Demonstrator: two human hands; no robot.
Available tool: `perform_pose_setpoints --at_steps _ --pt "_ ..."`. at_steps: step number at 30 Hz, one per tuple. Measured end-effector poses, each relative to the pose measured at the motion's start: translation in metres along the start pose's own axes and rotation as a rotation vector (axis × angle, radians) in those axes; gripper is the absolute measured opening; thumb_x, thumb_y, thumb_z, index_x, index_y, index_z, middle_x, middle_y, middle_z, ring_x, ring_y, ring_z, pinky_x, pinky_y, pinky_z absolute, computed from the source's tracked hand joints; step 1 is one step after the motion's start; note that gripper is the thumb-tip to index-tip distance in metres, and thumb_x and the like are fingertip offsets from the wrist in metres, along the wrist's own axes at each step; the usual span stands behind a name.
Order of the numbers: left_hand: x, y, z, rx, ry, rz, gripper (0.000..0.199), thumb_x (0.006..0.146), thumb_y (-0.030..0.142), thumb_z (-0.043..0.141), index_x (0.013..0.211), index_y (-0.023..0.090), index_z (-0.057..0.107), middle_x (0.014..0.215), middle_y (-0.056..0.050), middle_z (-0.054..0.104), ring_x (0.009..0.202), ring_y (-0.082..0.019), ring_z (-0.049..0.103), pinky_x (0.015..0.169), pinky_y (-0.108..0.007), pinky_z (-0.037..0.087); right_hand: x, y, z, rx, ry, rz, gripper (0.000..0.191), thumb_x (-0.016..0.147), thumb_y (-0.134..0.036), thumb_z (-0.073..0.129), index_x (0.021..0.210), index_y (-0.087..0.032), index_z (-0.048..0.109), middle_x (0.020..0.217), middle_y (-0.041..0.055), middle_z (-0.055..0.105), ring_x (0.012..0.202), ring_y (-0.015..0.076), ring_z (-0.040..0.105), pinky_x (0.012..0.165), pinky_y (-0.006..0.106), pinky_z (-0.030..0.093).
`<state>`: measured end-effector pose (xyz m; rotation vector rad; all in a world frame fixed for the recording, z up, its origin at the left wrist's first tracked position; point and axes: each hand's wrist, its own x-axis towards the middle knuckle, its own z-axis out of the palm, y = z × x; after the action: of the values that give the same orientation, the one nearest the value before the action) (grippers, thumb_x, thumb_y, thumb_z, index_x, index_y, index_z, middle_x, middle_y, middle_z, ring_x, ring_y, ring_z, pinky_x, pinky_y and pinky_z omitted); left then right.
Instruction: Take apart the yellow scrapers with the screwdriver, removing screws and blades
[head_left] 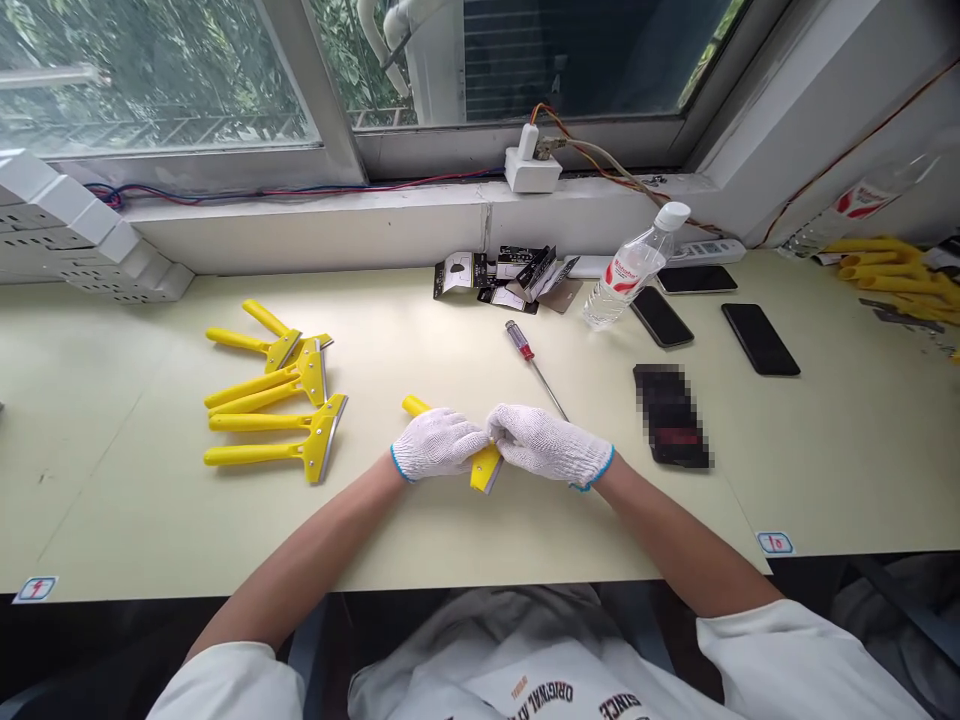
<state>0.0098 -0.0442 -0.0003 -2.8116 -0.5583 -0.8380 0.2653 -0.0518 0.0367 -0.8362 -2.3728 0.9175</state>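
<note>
Both my hands wear white knit gloves with blue cuffs. My left hand is wrapped round the handle of a yellow scraper, whose handle end sticks out at the upper left. At the scraper's head, my right hand is closed with its fingertips pressed together; what they pinch, if anything, is hidden. A screwdriver with a clear and red handle lies just beyond my right hand. To the left, several yellow scrapers lie in a loose pile, blades facing right.
Black-and-white card packets lie at the back, beside a tilted water bottle. Phones and a blurred dark item are on the right. More yellow parts sit at far right. White boxes are stacked at back left.
</note>
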Motion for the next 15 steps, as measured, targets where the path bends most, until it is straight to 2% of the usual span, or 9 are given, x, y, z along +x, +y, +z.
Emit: perform_pose_setpoints --at_steps 5,10,13,15 --pt "-0.002 0.000 0.000 -0.045 -0.090 0.016 0.017 0.094 0.018 0.060 0.107 0.024 0.070 0.082 -0.001 0.077 0.064 -0.019 0.068 0.061 -0.032 0.049 -0.004 0.002 0.002 -0.149 -0.052 -0.112 0.016 0.100 -0.009 0.055 0.103 -0.020 0.066 0.097 0.0061 0.071 0.085 0.0210 0.067 0.083 0.036 0.056" --pt "-0.005 -0.003 0.004 -0.097 -0.159 0.043 0.020 0.095 0.023 0.065 0.114 0.024 0.071 0.080 -0.001 0.076 0.065 -0.019 0.069 0.061 -0.032 0.050 -0.008 -0.008 0.009 -0.213 -0.038 -0.187 0.027 0.104 -0.013 0.057 0.120 -0.024 0.075 0.103 0.0064 0.077 0.091 0.0241 0.070 0.090 0.042 0.058" --pt "-0.008 -0.005 0.009 -0.121 -0.168 0.031 0.012 0.095 0.025 0.066 0.105 0.023 0.072 0.084 -0.003 0.078 0.069 -0.019 0.072 0.065 -0.032 0.053 -0.010 -0.019 0.008 -0.318 -0.042 -0.216 0.031 0.107 -0.012 0.054 0.126 -0.024 0.075 0.096 0.0056 0.075 0.085 0.0226 0.068 0.085 0.039 0.057" --pt "-0.008 -0.007 0.011 -0.131 -0.163 0.019 0.008 0.095 0.026 0.065 0.098 0.023 0.071 0.085 -0.004 0.079 0.071 -0.019 0.073 0.066 -0.032 0.055 -0.011 -0.024 0.007 -0.453 -0.053 -0.254 0.030 0.108 -0.011 0.050 0.123 -0.020 0.075 0.088 0.0063 0.072 0.077 0.0227 0.064 0.077 0.038 0.055"
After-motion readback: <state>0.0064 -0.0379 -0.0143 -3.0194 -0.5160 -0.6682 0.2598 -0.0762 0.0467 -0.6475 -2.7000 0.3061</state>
